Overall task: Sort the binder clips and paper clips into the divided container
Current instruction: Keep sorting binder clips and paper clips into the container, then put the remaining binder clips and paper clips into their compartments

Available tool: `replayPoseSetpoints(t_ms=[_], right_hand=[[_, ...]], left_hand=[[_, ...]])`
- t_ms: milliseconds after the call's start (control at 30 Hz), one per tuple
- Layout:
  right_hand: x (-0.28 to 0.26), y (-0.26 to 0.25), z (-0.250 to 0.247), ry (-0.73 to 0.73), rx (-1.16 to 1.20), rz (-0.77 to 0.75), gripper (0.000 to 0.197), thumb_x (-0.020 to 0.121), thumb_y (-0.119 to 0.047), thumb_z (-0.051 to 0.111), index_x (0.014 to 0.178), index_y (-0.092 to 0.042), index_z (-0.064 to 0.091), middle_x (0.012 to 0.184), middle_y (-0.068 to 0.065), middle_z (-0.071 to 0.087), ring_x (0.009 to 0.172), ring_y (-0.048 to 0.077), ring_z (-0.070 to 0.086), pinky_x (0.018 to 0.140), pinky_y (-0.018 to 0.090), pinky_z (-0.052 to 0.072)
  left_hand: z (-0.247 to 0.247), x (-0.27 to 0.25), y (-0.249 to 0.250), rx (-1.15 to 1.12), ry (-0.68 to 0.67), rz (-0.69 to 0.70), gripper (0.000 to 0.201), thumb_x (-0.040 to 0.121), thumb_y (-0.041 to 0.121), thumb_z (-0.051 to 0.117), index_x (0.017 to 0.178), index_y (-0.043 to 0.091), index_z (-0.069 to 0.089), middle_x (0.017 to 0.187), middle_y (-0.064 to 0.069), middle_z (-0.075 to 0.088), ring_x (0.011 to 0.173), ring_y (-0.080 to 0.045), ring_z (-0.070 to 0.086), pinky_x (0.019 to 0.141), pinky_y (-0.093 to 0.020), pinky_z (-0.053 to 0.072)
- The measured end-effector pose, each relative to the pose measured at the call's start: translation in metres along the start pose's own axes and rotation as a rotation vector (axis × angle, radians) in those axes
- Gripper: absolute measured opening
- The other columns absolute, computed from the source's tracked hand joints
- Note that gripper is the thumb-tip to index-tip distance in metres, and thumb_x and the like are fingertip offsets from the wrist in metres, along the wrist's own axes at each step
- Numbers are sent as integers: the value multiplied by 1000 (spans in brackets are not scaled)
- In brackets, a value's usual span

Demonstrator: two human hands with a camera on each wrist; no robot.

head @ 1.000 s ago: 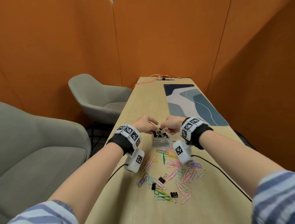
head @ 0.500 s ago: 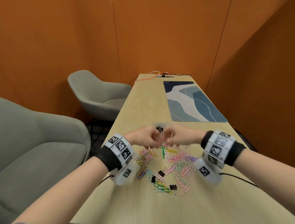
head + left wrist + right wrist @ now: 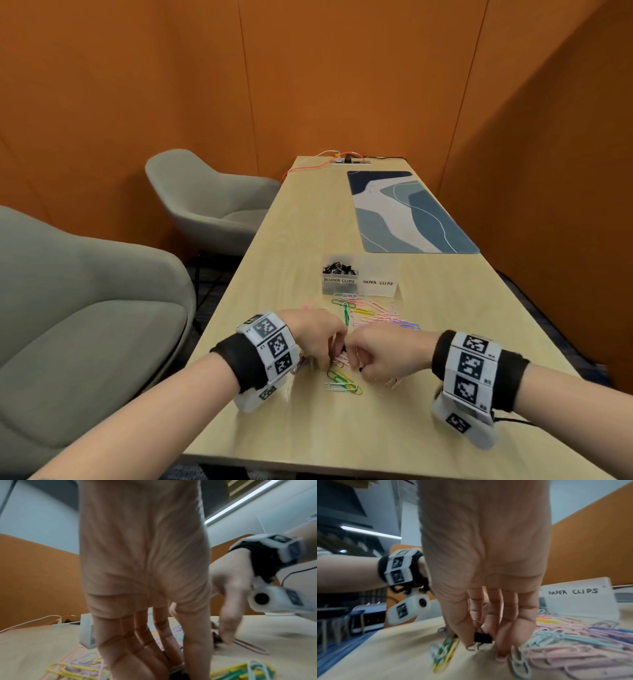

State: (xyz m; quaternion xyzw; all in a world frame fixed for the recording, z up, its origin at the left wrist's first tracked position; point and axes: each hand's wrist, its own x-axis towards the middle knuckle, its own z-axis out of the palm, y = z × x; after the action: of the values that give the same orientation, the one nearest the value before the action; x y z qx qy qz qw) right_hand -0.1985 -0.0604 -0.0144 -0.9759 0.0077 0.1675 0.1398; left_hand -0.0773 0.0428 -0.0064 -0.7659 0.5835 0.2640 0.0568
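- We are working over the scatter of paper clips [image 3: 375, 317] on the table [image 3: 308, 212], on the near side of the divided container [image 3: 359, 279], which is standing further up the table with its BINDER CLIPS half already holding a dark heap and its PAPER CLIPS half looking bare.
- Our right hand [image 3: 385, 353] is pointing fingers-down at the tabletop and pinching a small black binder clip [image 3: 482, 637] between thumb and fingers; the clip is sitting right at the fingertips [image 3: 501, 654], just off or on the wood, with its wire handles running up into the hand and down toward the table.
- Our left hand [image 3: 317, 337] is reaching down beside it, fingers extended and close together; something dark is lying under the tips in the left wrist view, but we cannot tell whether it is being gripped.
- The relation the coming move turns on, as we are judging it: the container is lying straight ahead of both hands, beyond the pile, with the binder half on its left side, so the left hand is sitting slightly nearer that compartment while the right hand has the clip.
- Compared with a second ago, our hands are no longer hovering together above the container's binder half; they are now down in the pile on its near side, and the container is fully uncovered.
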Motion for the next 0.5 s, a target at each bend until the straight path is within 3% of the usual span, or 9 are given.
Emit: replayPoseSetpoints(t_ms=[100,200,333,500], right_hand=[[7,6,-13,68,120,57,14,78,-13,61,88,-22,55,81,-5,54,78,15,49,59,22,37],[18,13,-17,165,179,137,15,75,-15,64,85,-21,55,80,-4,51,80,17,50,58,21,37],[31,10,-11,157,161,151,25,75,-12,68,97,-14,57,79,-3,50,78,17,46,53,19,33],[39,3,-7,197,87,126,16,75,-16,68,90,-11,65,76,0,56,74,20,50,61,26,36]], left_hand=[[3,1,-1,9,39,9,34,74,17,74,105,12,61,91,-2,61,83,-19,54,73,-29,46],[4,2,-2,16,47,19,40,73,17,76,107,11,58,90,0,55,82,-19,51,69,-28,40],[4,4,-7,24,61,12,43,70,21,79,105,10,58,89,-1,57,82,-21,53,70,-28,42],[3,4,-8,87,129,39,31,76,19,72,105,11,63,101,-8,67,82,-17,50,71,-24,37]])
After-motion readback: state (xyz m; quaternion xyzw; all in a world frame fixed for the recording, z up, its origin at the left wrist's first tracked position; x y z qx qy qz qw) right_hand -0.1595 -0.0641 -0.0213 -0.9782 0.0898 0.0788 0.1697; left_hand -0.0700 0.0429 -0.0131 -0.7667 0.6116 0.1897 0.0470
